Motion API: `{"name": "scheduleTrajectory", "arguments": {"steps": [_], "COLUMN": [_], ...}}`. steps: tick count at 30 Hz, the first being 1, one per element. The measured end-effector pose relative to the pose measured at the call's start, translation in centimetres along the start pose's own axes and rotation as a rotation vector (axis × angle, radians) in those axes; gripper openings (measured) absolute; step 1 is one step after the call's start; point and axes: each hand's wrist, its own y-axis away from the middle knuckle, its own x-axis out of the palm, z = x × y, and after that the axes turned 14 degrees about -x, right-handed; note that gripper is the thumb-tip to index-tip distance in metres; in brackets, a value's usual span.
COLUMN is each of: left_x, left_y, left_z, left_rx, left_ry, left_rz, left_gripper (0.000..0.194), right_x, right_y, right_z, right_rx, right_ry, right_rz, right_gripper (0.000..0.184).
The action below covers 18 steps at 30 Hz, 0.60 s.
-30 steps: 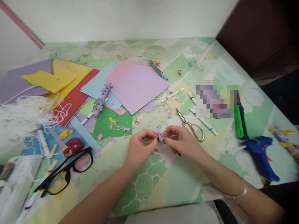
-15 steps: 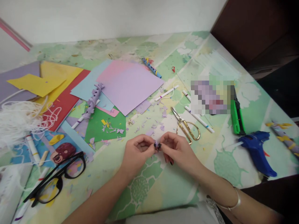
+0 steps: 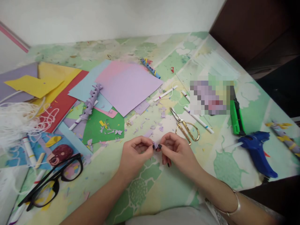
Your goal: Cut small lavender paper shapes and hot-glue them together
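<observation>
Between my fingertips is a small purple paper piece [image 3: 156, 145], mostly covered by thumbs and fingers. My left hand [image 3: 137, 151] pinches it from the left, and my right hand [image 3: 177, 148] pinches it from the right. Gold-handled scissors [image 3: 185, 125] lie just beyond my right hand, blades partly apart. Small purple paper scraps [image 3: 153, 127] are scattered on the table in front of both hands. Left of my left hand is a green sheet [image 3: 105, 122] with yellow and purple cuttings on it.
Coloured sheets [image 3: 131, 81] lie at the back, beside a purple-wrapped marker [image 3: 91, 103]. White yarn [image 3: 18, 115] and black glasses [image 3: 56, 181] are at left. A blue glue gun [image 3: 257, 153], green cutter [image 3: 237, 117] and capped markers [image 3: 199, 120] are at right.
The view has shifted slightly, so table items appear a little further left. Both hands keep pinching the small purple piece, with only slight finger movement.
</observation>
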Motion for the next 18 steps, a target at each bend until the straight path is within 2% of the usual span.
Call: {"name": "scheduleTrajectory", "arguments": {"steps": [5,10,13,18], "left_x": [0.1,0.1,0.0,0.0], "left_y": [0.0,0.1,0.1,0.0], "left_z": [0.0,0.2,0.3,0.4], "left_rx": [-0.002,0.014,0.011,0.03], "left_ry": [0.026,0.054,0.058,0.05], "left_rz": [0.01,-0.047,-0.069,-0.07], "left_gripper": [0.004,0.005,0.004,0.005], "right_x": [0.1,-0.1,-0.5,-0.9], "right_y": [0.2,0.3,0.4,0.6], "right_z": [0.0,0.1,0.0,0.0], "right_rx": [-0.033,-0.069,-0.149,-0.374], "right_ry": [-0.009,0.064,0.234,0.589], "right_rz": [-0.03,-0.079,-0.119,-0.112], "right_gripper": [0.01,0.01,0.008,0.01]}}
